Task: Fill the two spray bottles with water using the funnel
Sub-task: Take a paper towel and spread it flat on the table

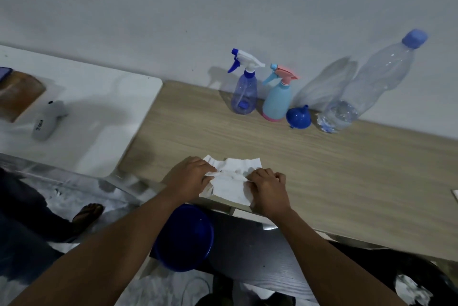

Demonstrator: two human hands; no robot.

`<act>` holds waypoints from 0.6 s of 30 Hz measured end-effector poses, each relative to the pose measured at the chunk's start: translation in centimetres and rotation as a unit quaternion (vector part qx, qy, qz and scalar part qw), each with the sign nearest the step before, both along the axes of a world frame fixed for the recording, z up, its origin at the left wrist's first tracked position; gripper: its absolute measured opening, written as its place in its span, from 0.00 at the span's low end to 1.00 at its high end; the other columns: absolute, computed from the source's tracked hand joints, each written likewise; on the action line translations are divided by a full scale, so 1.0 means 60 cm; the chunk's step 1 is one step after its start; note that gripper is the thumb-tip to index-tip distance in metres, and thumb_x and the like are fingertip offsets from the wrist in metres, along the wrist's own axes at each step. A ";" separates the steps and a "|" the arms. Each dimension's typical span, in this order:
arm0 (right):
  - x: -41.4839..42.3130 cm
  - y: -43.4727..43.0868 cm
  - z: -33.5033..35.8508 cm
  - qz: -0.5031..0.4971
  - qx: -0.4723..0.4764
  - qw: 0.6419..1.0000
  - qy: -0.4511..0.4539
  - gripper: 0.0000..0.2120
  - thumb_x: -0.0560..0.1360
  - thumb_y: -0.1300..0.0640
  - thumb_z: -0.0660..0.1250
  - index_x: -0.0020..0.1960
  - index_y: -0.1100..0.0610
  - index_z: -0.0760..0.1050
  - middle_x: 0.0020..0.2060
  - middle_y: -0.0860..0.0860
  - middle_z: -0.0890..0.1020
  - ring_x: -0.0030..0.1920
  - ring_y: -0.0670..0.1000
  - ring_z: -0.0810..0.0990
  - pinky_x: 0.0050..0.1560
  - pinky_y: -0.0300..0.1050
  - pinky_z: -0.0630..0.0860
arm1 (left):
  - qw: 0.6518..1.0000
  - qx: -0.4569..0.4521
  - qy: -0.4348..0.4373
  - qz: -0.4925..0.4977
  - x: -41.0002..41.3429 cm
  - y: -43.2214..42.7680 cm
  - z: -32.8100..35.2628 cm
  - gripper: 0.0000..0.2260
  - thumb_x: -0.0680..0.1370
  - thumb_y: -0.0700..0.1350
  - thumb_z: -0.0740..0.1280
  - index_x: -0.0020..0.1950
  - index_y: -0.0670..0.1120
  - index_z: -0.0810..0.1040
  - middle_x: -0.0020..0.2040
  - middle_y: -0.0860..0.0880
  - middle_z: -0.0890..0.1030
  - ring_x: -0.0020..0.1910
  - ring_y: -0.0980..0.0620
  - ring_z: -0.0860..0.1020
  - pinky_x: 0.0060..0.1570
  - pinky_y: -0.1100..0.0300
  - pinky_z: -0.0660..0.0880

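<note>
While the left grip and the right grip both pinch a white paper on the bench, the clear spray bottle and the pale blue spray bottle stand upright well behind, then the funnel and water bottle. The right grip is nearer.

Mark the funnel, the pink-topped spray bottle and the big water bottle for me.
funnel (pixel 298 118): head view, on its wide blue bowl.
pink-topped spray bottle (pixel 277 103): head view, on its light blue body.
water bottle (pixel 371 87): head view, on its clear middle wall.
</note>
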State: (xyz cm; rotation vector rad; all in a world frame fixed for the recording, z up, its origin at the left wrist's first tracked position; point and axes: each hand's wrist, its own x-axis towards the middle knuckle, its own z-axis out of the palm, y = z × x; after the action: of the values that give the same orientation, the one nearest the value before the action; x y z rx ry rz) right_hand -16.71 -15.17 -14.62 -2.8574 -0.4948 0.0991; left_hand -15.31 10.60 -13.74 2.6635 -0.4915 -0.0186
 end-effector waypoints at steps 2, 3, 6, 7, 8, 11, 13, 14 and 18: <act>0.011 -0.006 0.021 -0.032 0.024 0.998 0.050 0.15 0.74 0.51 0.66 0.60 0.46 0.78 0.55 0.44 0.80 0.57 0.51 0.76 0.57 0.52 0.62 | 0.997 -0.045 0.056 0.033 0.001 -0.011 0.029 0.09 0.77 0.44 0.70 0.57 0.47 0.83 0.50 0.49 0.85 0.48 0.49 0.81 0.46 0.61 0.74; 0.017 -0.012 0.032 -0.070 0.077 0.991 0.080 0.12 0.77 0.51 0.65 0.60 0.46 0.79 0.55 0.44 0.82 0.57 0.50 0.77 0.58 0.52 0.63 | 0.992 -0.075 0.088 0.052 0.003 -0.018 0.046 0.11 0.77 0.44 0.69 0.59 0.47 0.82 0.52 0.49 0.85 0.47 0.52 0.81 0.45 0.66 0.72; 0.032 -0.043 0.068 -0.176 0.253 0.943 0.126 0.07 0.77 0.53 0.67 0.54 0.47 0.80 0.49 0.45 0.84 0.52 0.49 0.81 0.59 0.52 0.73 | 0.966 -0.177 0.162 0.092 0.015 -0.052 0.093 0.14 0.77 0.40 0.70 0.63 0.49 0.77 0.49 0.48 0.83 0.41 0.57 0.79 0.39 0.76 0.71; 0.034 -0.055 0.080 -0.200 0.300 0.925 0.123 0.06 0.76 0.55 0.69 0.52 0.48 0.80 0.46 0.47 0.84 0.49 0.51 0.81 0.54 0.49 0.77 | 0.954 -0.216 0.180 0.102 0.020 -0.066 0.105 0.16 0.76 0.39 0.70 0.62 0.50 0.76 0.47 0.48 0.82 0.41 0.55 0.80 0.41 0.73 0.75; 0.033 -0.067 0.092 -0.219 0.339 0.908 0.115 0.06 0.76 0.58 0.70 0.51 0.50 0.79 0.44 0.49 0.83 0.47 0.51 0.81 0.49 0.43 0.77 | 0.942 -0.250 0.193 0.110 0.027 -0.082 0.114 0.16 0.75 0.38 0.71 0.61 0.50 0.76 0.46 0.46 0.82 0.41 0.51 0.81 0.44 0.63 0.80; 0.028 -0.114 0.128 -0.270 0.411 0.868 0.074 0.08 0.76 0.62 0.70 0.54 0.54 0.77 0.42 0.50 0.79 0.41 0.49 0.78 0.38 0.31 0.72 | 0.931 -0.296 0.182 0.114 0.045 -0.135 0.130 0.16 0.69 0.39 0.73 0.52 0.54 0.77 0.43 0.43 0.81 0.41 0.46 0.81 0.44 0.45 0.81; 0.018 -0.154 0.146 -0.294 0.428 0.853 0.042 0.09 0.75 0.62 0.70 0.54 0.55 0.76 0.42 0.50 0.79 0.41 0.47 0.77 0.39 0.31 0.71 | 0.935 -0.304 0.148 0.103 0.057 -0.182 0.138 0.14 0.66 0.42 0.72 0.43 0.59 0.74 0.41 0.45 0.80 0.38 0.48 0.79 0.43 0.48 0.78; 0.011 -0.176 0.153 -0.306 0.437 0.845 0.026 0.09 0.75 0.63 0.71 0.53 0.55 0.76 0.43 0.50 0.79 0.41 0.47 0.77 0.39 0.32 0.71 | 0.939 -0.303 0.134 0.096 0.061 -0.210 0.144 0.13 0.65 0.42 0.72 0.39 0.58 0.73 0.39 0.45 0.80 0.37 0.48 0.78 0.41 0.50 0.77; -0.035 -0.280 0.175 -0.349 0.449 0.822 -0.039 0.08 0.73 0.66 0.71 0.42 0.58 0.73 0.38 0.50 0.78 0.38 0.46 0.75 0.40 0.34 0.71 | 0.950 -0.287 0.117 0.033 0.059 -0.333 0.167 0.17 0.69 0.31 0.73 0.33 0.54 0.77 0.34 0.52 0.81 0.36 0.55 0.79 0.45 0.59 0.76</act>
State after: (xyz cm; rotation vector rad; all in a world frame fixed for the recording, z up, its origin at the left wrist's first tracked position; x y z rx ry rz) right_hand -18.82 -31.97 -4.14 -1.9235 0.4322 -0.3048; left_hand -11.75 -9.37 -3.72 2.0685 -0.2734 -0.1476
